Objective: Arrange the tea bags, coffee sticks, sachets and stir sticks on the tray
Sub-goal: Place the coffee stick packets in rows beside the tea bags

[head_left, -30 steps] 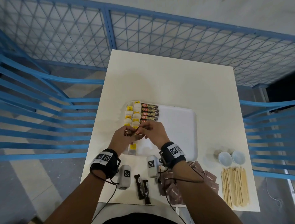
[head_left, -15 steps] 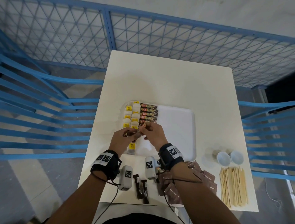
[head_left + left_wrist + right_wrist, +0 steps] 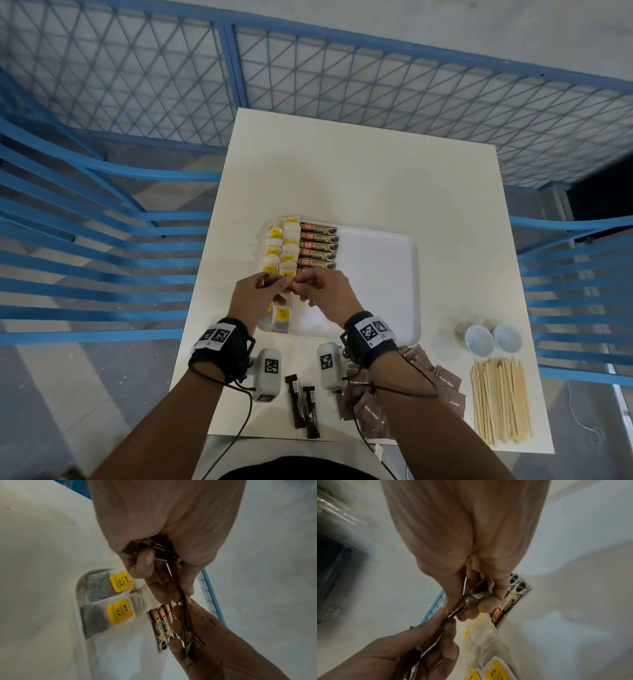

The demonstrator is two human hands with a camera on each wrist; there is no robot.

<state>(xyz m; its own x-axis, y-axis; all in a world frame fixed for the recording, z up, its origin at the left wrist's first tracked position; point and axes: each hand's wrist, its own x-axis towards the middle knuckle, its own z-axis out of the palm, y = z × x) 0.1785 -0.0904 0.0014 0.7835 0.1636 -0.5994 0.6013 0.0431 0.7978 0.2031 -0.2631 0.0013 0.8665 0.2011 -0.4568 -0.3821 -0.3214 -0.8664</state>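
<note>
A white tray point(image 3: 383, 274) lies mid-table with yellow-tagged tea bags point(image 3: 275, 246) down its left side and a row of coffee sticks point(image 3: 318, 245) beside them. Over the tray's near left part, my left hand point(image 3: 255, 294) and right hand point(image 3: 320, 289) meet, each gripping dark coffee sticks point(image 3: 186, 615) held edge-on between them. The left wrist view shows a bunch of sticks point(image 3: 163, 551) clasped in the left hand's curled fingers. From the right wrist, the right hand's fingers pinch a stick's end point(image 3: 479, 589). How many sticks each hand holds is hidden.
Two dark coffee sticks point(image 3: 303, 404) lie at the table's near edge. Brown sugar sachets point(image 3: 376, 401) are heaped under my right forearm. Wooden stir sticks point(image 3: 500, 401) lie at the near right, two small white cups point(image 3: 489, 337) behind them. Blue railings surround the table.
Both hands have stayed together over the tray's near left, shifting slightly as they handle the sticks. Nothing has been laid down.
</note>
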